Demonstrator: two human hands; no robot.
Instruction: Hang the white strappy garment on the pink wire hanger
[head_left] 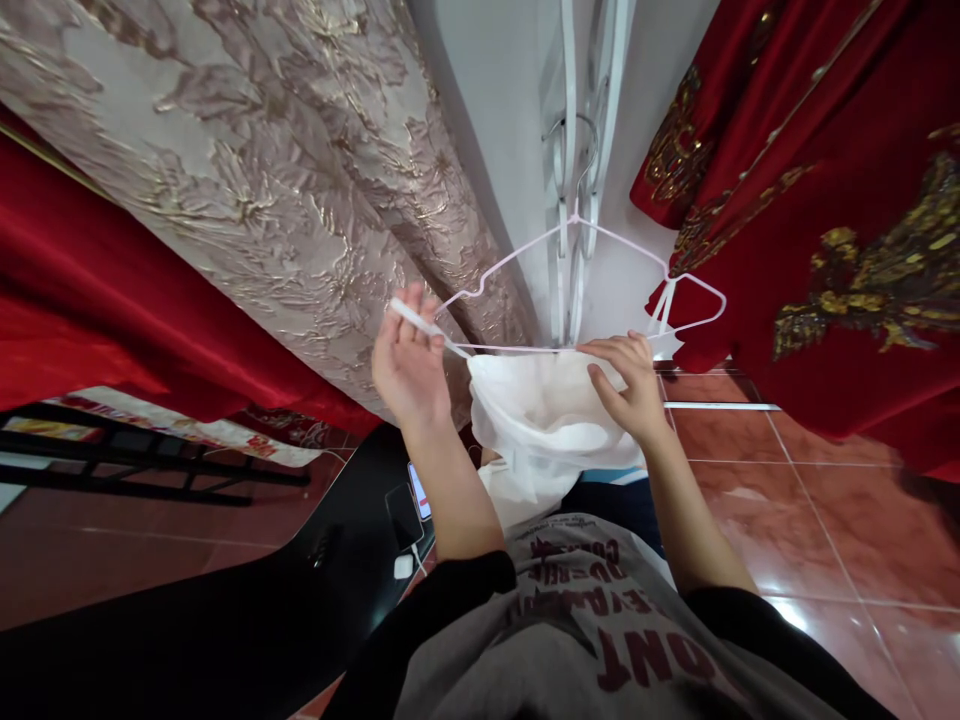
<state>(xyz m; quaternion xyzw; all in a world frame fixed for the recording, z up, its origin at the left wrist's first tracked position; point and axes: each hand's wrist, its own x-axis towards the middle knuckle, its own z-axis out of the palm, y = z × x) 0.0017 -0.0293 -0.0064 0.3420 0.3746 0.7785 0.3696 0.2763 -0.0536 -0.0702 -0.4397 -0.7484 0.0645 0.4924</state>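
A pale pink hanger (523, 245) hangs by its metal hook on a white rail. Below its bottom bar is a thin white garment (544, 400) with narrow straps. My left hand (420, 365) is at the hanger's left end, palm turned up, with a white strap (412, 315) stretched across its fingers. On the right, my right hand (630, 385) has its fingers bent over the garment's top edge at the bottom bar, thumb apart from them. Another white strap (663, 303) loops over the hanger's right shoulder notch. The garment's lower part drapes toward my lap.
Textured pink-gold fabric (300, 150) hangs on the left, and red embroidered garments (847, 220) on the right. Two phones, one being the dark phone (403, 515), and a white charger (403, 567) lie on a black surface (225, 620). Reddish tiles (750, 500) cover the floor.
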